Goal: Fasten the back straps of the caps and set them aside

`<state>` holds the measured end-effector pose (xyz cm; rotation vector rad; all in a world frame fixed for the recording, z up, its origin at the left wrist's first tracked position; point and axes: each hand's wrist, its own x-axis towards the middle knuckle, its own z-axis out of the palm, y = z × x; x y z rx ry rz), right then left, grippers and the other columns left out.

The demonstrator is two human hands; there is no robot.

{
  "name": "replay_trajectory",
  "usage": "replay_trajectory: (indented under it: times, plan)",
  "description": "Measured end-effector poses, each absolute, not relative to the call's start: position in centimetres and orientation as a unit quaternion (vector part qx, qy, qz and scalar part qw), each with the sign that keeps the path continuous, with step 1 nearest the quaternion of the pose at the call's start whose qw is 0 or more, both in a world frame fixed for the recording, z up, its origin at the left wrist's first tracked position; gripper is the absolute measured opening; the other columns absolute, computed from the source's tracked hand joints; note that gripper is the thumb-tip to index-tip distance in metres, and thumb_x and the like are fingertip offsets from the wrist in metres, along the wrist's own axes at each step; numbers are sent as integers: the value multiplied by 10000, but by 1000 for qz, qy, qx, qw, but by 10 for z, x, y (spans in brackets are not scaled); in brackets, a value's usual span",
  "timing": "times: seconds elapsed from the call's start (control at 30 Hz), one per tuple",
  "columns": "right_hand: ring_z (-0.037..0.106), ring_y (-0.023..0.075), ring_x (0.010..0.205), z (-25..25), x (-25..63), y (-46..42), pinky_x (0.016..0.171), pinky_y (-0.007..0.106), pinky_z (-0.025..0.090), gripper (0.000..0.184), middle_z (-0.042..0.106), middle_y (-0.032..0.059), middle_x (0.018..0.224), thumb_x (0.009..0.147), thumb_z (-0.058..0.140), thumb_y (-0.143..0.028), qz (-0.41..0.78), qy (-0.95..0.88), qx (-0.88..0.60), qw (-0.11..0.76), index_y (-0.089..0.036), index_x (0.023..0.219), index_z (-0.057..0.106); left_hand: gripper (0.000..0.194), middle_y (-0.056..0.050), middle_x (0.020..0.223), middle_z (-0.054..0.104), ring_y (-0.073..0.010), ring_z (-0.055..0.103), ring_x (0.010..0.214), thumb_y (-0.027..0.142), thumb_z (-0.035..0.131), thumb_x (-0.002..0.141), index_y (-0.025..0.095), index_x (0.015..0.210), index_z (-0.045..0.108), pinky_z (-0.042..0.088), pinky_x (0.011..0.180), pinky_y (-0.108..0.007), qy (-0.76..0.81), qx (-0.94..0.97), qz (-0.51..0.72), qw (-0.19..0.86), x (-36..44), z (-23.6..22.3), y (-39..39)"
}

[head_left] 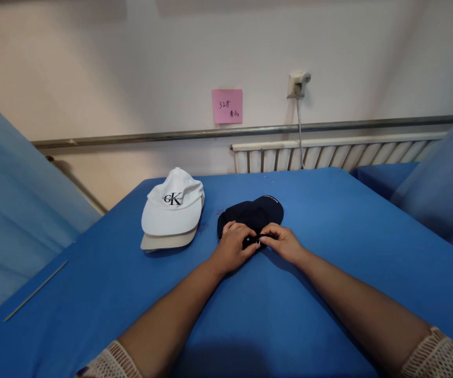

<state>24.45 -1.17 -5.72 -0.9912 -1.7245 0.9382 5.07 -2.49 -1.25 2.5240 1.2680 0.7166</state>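
A dark navy baseball cap (245, 211) lies on the blue-covered table, its brim pointing away to the right and its back strap toward me. My left hand (236, 242) is closed on the left part of that strap, the thumb and fingers pinching it. From the other side my right hand (283, 241) pinches the strap's right part between thumb and fingertips. Small light dots show on the strap between the hands. Left of the navy cap sits a white baseball cap (175, 202) with black letters, stacked on a beige cap (167, 241).
A thin stick (36, 290) lies on the blue cover (226, 325) at the left. Behind stand a wall with a pink note (227, 106), a plugged socket (297, 85), a metal rail (179, 136) and a radiator (336, 153). Blue curtains (25, 205) hang at both sides.
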Motion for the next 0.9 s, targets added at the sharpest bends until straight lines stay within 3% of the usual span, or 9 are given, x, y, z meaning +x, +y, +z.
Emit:
replay_trajectory:
  times: [0.17, 0.33, 0.53, 0.7, 0.9]
  plan:
    - [567, 146, 745, -56, 243, -13, 709, 288, 456, 74, 614, 7, 780, 784, 641, -274, 373, -703, -395, 459, -203, 772, 658, 186, -28, 928, 649, -214, 560, 988, 228, 621, 785, 222, 971, 614, 272, 1047, -455, 444, 860, 238, 82, 53, -14, -25]
    - [603, 169, 839, -51, 241, -19, 797, 334, 483, 47, 629, 26, 871, 772, 668, -251, 364, -715, -352, 482, -211, 797, 665, 199, -38, 913, 642, -226, 542, 1013, 109, 578, 744, 214, 912, 601, 272, 1060, -463, 418, 873, 253, 0, 53, -10, -28]
    - [584, 202, 919, -39, 236, -37, 842, 384, 477, 138, 611, 42, 934, 782, 654, -173, 203, -750, -382, 500, -254, 891, 676, 193, -31, 947, 668, -222, 538, 1057, 73, 550, 735, 217, 859, 580, 283, 1069, -465, 403, 854, 326, -52, 52, -5, -32]
    - [582, 184, 833, -35, 233, -48, 738, 332, 495, 191, 574, 45, 918, 805, 603, -142, 166, -746, -406, 501, -247, 956, 654, 161, -34, 942, 673, -224, 541, 1068, 77, 545, 745, 218, 816, 579, 318, 1047, -461, 393, 842, 364, -60, 51, -8, -34]
    - [556, 121, 660, -44, 228, -46, 599, 266, 492, 175, 587, 41, 954, 806, 572, -130, 246, -714, -402, 518, -229, 933, 640, 162, -41, 938, 660, -230, 534, 1059, 65, 556, 733, 207, 808, 567, 343, 1019, -457, 397, 841, 367, -35, 52, -9, -33]
